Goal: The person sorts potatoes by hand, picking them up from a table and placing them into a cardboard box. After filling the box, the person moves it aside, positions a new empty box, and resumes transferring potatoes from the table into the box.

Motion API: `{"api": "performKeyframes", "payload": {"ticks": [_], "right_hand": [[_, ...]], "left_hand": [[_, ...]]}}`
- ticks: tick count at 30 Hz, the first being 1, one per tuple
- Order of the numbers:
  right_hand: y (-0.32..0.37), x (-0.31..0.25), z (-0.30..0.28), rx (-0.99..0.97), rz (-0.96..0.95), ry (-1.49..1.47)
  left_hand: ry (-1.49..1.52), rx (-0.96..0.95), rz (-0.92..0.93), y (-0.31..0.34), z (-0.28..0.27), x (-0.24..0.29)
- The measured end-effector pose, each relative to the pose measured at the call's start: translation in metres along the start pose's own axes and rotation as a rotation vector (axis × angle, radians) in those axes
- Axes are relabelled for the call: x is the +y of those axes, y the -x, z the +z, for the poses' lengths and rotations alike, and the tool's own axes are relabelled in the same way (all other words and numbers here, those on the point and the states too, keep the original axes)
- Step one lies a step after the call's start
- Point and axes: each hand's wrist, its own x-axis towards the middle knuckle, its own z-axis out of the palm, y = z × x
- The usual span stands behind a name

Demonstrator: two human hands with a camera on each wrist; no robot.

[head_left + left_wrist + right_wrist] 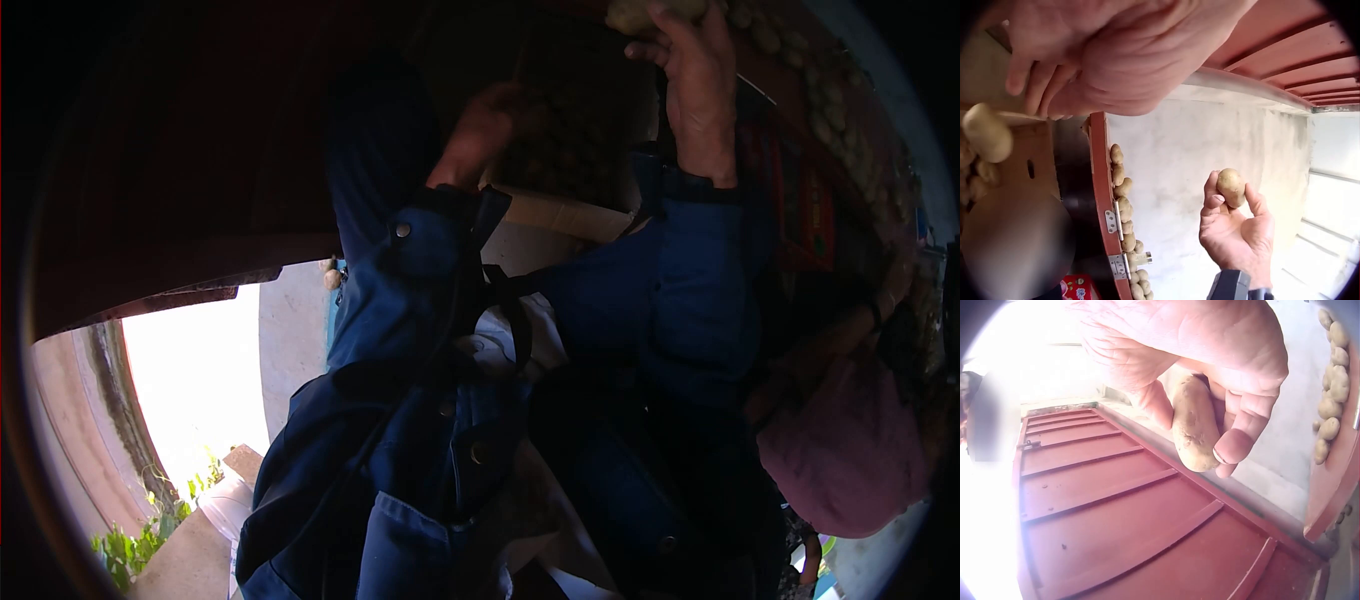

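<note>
My right hand (700,100) is raised and grips an oblong, pale brown potato (1194,428) between thumb and fingers. One end of that potato sticks out past the fingertips in the right wrist view. Across the top of the left wrist view lies my left hand (1116,56), its fingers pointing down and loosely bent. Just below those fingers, apart from them, another potato (988,132) appears slightly blurred over a cardboard box (1029,140). More potatoes (979,178) lie in the box. In the head view the left hand is dim, over the dark box.
Several potatoes (1125,212) line a red wooden ledge (1100,169) with metal hinges along the pale wall (1166,144). Red ribbed boards (1116,525) stretch across the right wrist view. A person in a pink top (850,450) is at the right. A flowered red item (1079,287) sits low.
</note>
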Motion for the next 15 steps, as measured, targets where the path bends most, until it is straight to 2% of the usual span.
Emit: {"api": "performKeyframes", "payload": {"ticks": [1, 4, 7, 11, 15], "right_hand": [[0.001, -0.001, 0.001, 0.001, -0.002, 0.0], [0.0, -0.001, 0.0, 0.01, 0.003, 0.004], [0.0, -0.001, -0.002, 0.018, 0.008, 0.022], [0.0, 0.001, -0.007, 0.006, 0.031, 0.07], [-0.003, 0.009, -0.015, -0.081, 0.103, 0.412]], "left_hand": [[0.054, 0.004, 0.084, -0.002, -0.002, -0.005], [-0.311, 0.164, 0.074, -0.003, 0.001, 0.008], [-0.249, 0.197, -0.042, 0.006, 0.01, 0.034], [-0.208, 0.157, -0.094, 0.009, 0.009, 0.045], [-0.131, 0.159, -0.128, 0.008, 0.007, 0.044]]}}
